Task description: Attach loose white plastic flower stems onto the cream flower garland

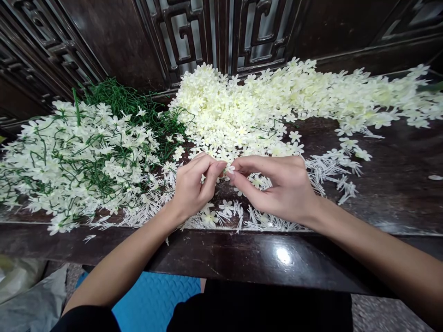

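My left hand (194,186) and my right hand (280,186) meet above the front of a dark wooden table (398,184), fingertips pinched together on one small white artificial flower (229,169). Both hands are closed in a pinch. Under and around them lie scattered white plastic stamen pieces (325,173) and loose blossoms. A big heap of loose cream-white petals (277,101) stretches behind the hands to the right edge. At the left lies a pile of finished flowers on green stems (76,157).
Bare green wire stems (121,99) are bunched at the back left. Dark carved wooden panels (214,32) rise right behind the table. Below the table's front edge are a blue mat (155,299) and a crumpled plastic bag (24,290).
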Demonstrator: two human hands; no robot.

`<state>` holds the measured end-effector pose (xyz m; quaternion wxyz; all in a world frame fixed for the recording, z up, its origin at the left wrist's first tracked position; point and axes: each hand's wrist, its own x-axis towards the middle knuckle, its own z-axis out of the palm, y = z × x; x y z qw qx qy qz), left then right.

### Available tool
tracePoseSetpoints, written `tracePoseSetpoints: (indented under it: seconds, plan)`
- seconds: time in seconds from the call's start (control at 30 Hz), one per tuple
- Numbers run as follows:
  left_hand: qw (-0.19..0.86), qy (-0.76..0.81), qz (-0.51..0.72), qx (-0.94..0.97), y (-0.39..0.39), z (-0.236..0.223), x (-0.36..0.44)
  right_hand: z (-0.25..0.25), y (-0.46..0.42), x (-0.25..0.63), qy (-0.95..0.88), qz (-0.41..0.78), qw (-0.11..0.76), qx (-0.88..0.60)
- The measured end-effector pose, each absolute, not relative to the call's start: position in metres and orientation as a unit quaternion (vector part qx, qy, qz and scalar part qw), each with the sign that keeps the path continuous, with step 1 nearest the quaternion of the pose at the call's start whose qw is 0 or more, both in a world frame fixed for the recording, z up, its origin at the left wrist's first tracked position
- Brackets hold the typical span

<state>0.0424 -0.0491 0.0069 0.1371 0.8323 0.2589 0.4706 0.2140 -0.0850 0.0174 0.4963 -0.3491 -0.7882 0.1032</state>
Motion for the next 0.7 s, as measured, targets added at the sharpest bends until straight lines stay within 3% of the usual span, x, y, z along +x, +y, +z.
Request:
tracePoseSetpoints:
  seconds: [0.33, 0.7]
  plan:
    - [0.269, 0.317, 0.478, 0.773, -0.058, 0.011, 0.046, 0.017, -0.086, 0.215, -0.818, 0.008, 0.471, -0.331]
    - [0.292, 0.328, 0.457, 0.773, -0.060, 0.010, 0.046, 0.013, -0.087, 0.214, -0.823, 0.054, 0.442, -0.352]
